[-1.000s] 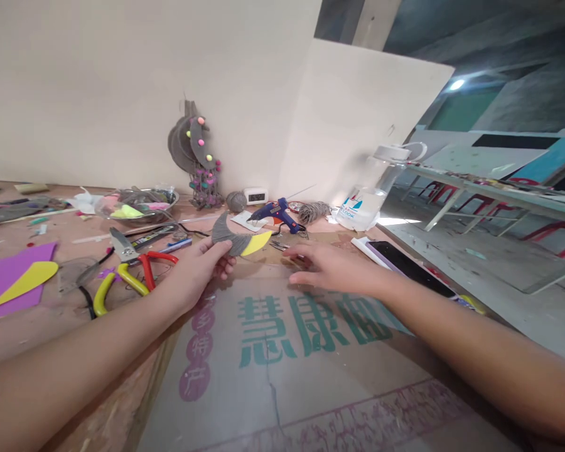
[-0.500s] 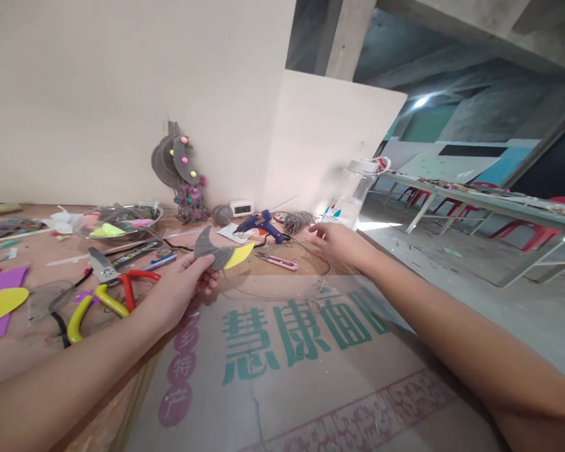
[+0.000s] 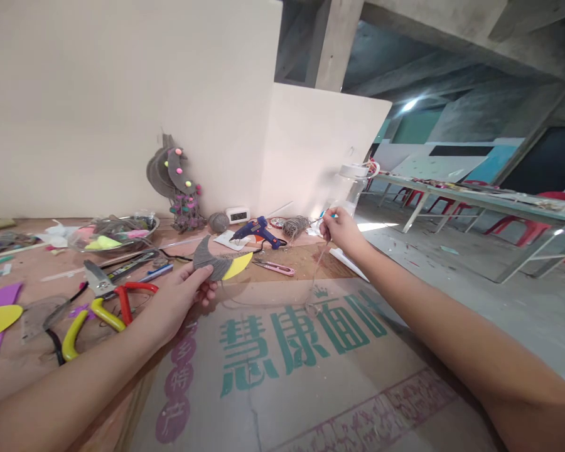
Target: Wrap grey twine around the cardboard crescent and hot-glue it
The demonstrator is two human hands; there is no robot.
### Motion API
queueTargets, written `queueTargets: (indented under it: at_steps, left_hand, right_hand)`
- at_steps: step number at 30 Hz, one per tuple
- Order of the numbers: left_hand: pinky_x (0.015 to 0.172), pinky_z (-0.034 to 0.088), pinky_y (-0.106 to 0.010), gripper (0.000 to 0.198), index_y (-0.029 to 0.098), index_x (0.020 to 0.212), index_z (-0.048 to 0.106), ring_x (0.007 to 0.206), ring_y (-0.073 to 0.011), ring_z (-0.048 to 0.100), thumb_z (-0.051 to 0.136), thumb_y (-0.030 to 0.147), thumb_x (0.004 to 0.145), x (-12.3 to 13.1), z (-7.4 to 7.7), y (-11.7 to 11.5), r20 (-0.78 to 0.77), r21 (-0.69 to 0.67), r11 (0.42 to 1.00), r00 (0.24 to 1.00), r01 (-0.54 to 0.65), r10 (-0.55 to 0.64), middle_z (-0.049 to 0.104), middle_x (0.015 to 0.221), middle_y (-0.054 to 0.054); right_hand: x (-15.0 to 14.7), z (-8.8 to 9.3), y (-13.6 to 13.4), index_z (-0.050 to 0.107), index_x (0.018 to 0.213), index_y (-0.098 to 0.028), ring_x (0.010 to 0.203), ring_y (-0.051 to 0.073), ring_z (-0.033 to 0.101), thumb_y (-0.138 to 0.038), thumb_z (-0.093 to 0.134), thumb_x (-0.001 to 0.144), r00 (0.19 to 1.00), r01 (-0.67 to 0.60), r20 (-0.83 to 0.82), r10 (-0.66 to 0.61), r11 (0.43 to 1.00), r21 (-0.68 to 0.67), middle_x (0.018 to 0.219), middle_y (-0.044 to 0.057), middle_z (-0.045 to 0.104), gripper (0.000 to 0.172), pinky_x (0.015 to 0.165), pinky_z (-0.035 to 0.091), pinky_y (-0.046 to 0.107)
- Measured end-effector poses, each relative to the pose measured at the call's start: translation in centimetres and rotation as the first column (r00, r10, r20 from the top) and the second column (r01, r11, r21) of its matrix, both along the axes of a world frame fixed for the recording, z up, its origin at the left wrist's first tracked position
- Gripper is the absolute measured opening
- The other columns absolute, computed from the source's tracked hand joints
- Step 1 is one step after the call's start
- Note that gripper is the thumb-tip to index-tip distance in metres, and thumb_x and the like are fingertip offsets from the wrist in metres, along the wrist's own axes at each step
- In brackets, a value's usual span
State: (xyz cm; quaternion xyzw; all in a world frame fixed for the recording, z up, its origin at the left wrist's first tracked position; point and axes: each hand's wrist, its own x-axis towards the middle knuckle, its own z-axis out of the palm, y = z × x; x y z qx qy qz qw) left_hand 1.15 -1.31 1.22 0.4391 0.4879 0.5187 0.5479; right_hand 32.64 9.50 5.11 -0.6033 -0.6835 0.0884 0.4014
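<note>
While my left hand [image 3: 179, 301] has kept almost exactly where it was a second ago, near the middle of the table, my right hand [image 3: 341, 229] has left the cardboard sheet [image 3: 311, 383], where it lay flat and low, and risen toward the far right edge. It is now closed in a tight pinch on a thin strand of twine [image 3: 317, 276] that drops from my fingertips to a slack loop on the cardboard. I judge that the strand has been picked up and drawn out, though not yet pulled tight.

My left thumb and fingers are closed on the lower edge of the crescent [image 3: 216, 263], held just above the sheet's far edge. It is grey where twine covers it, and one tip is bare yellow.

Counting what lies about:
- One crescent is in hand.
- One blue glue gun [image 3: 258, 231] and one pair of pink snips [image 3: 275, 269] lie beyond it.
- One twine bundle [image 3: 295, 226], one grey yarn ball [image 3: 218, 221] and one small clock [image 3: 238, 215] sit toward the far edge.
- One clear bottle [image 3: 351, 182] stands at the far right corner.
- Two pairs of pliers lie left of my wrist, the red-handled pliers [image 3: 134, 292] and the yellow-handled pliers [image 3: 87, 317].
- One bowl [image 3: 117, 229] of scraps sits behind them.

Finished crescents [image 3: 172, 176] lean on the wall, overlapping too much to count.
</note>
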Motion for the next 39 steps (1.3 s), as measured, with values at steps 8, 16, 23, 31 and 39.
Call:
queueTargets:
  at_steps: [8,16,23,31,39]
  left_hand:
    - [0.043,0.038,-0.018,0.022,0.017,0.065,0.054,0.047,-0.0085,0.05,0.063,0.037,0.067,0.0,-0.1,0.0,-0.002,0.007,1.0,1.0,0.01,-0.01,0.057,0.056,0.003]
    - [0.042,0.037,-0.017,0.025,0.016,0.071,0.051,0.045,-0.0068,0.049,0.062,0.038,0.069,0.0,-0.3,0.2,0.03,0.008,1.0,0.999,0.026,-0.027,0.057,0.057,0.003]
    - [0.042,0.037,-0.016,0.024,0.014,0.074,0.051,0.045,-0.0061,0.049,0.056,0.037,0.073,0.2,0.0,0.5,0.016,0.068,0.996,0.998,0.053,-0.055,0.056,0.058,0.002]
    - [0.041,0.037,-0.016,0.022,0.015,0.076,0.051,0.045,-0.0062,0.049,0.056,0.036,0.073,0.1,-0.3,0.6,0.0,0.042,0.998,0.999,0.052,-0.052,0.056,0.057,0.003]
    - [0.041,0.037,-0.016,0.024,0.015,0.075,0.05,0.046,-0.0064,0.049,0.058,0.037,0.073,0.1,-0.7,0.6,-0.031,0.044,0.997,0.997,0.069,-0.068,0.056,0.057,0.003]
  right_hand:
    - [-3.5,7.0,-6.6,0.043,0.093,-0.023,0.05,0.009,0.047,-0.021,0.04,0.084,0.941,-0.207,-0.178,0.287,0.906,0.368,0.057,-0.006,0.046,0.01,0.053,0.04,0.024]
    - [-7.5,8.8,-14.8,0.054,0.091,-0.031,0.058,0.013,0.054,-0.027,0.05,0.084,0.953,-0.196,-0.049,0.3,0.73,0.655,0.073,-0.001,0.052,0.009,0.056,0.045,0.031]
    - [-3.7,9.4,-11.1,0.062,0.087,-0.033,0.065,0.019,0.059,-0.044,0.053,0.078,0.889,-0.335,0.42,0.182,0.884,0.327,0.079,0.003,0.065,0.016,0.057,0.044,0.035]
    - [-2.3,6.7,-5.8,0.065,0.088,-0.023,0.073,0.019,0.061,-0.047,0.044,0.081,0.812,-0.181,0.556,0.178,0.982,-0.05,0.085,0.005,0.067,0.033,0.064,0.045,0.03]
    - [2.4,1.4,-0.2,0.06,0.108,-0.021,0.076,0.016,0.061,-0.016,0.043,0.076,0.814,0.049,0.578,0.05,0.987,-0.153,0.091,0.004,0.068,0.036,0.064,0.041,0.022]
